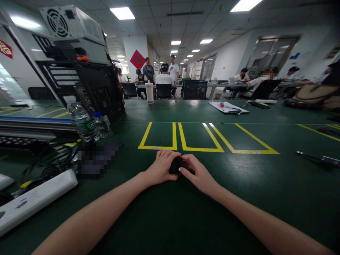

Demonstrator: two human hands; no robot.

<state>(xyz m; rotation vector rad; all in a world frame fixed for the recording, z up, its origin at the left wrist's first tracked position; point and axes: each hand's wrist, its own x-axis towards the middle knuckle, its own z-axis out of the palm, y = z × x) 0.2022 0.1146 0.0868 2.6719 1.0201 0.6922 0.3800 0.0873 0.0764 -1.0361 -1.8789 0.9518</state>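
A small black rounded object (174, 166) rests at the middle of the green table (170, 219), between my two hands. My left hand (164, 165) wraps around its left side, with the fingers over the far edge and the thumb along the near edge. From the right, my right hand (195, 171) pinches the object's side between thumb and fingers. Much of the object is covered by my hands, so its exact kind cannot be made out. Just beyond the hands lie yellow tape outlines (200, 150) on the tabletop.
On the left stand a water bottle (81, 118), a smaller blue-capped bottle (103, 125), an open computer case (99, 92) and a white power strip (39, 198). A white cup (149, 92) and clipboard (228, 107) are farther back. A dark tool (318, 158) lies right. Several people sit or stand beyond.
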